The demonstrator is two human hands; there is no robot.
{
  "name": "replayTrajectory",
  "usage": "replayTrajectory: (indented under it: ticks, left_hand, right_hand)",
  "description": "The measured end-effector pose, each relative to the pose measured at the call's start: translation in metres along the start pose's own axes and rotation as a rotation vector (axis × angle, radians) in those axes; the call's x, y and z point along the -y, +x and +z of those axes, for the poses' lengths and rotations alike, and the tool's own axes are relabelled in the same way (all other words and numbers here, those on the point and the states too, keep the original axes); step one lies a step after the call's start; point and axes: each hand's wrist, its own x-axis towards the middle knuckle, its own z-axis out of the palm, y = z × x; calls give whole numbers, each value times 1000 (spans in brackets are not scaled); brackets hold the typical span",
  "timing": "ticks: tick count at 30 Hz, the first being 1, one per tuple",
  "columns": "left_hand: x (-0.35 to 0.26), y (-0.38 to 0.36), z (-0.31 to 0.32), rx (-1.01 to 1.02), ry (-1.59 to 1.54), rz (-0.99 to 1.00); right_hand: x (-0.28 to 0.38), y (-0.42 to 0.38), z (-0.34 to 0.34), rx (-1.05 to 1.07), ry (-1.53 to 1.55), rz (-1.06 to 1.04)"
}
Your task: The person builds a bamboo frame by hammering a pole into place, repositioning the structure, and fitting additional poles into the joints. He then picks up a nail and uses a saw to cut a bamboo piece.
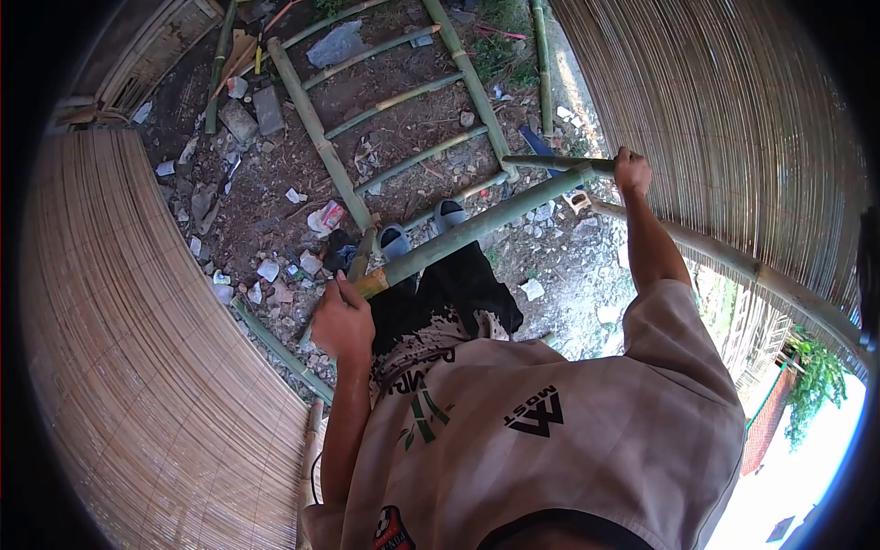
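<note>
My right hand (632,174) is wrapped round the end of a short green bamboo pole (559,163). A thicker bamboo crosspiece (486,223) slants across in front of my legs, its right end close to that hand. At its yellowish left end my left hand (343,318) is closed, thumb and fingers against the bamboo. Beyond my feet lies a ladder-like bamboo frame (321,142) with two long rails and several rungs. Its near end lies by my grey sandals (394,242), where the crosspiece partly overlaps it in this view.
Slatted bamboo screens stand at the left (137,302) and right (724,119). Stone rubble and litter (268,269) cover the dirt ground. A blue-bladed handsaw (541,151) lies behind the short pole. Loose bamboo poles (275,346) lie at the left, and another (543,69) at the far right.
</note>
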Motion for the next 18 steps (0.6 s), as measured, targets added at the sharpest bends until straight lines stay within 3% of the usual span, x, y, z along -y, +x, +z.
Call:
replayTrajectory:
  ticks: [17,18]
  left_hand:
    - [1,1,0,-16,22,8]
    - [3,2,-4,16,-148,-13]
  right_hand:
    - [-1,-1,-2,-28,56,4]
    - [0,-1,-3,-31,64,24]
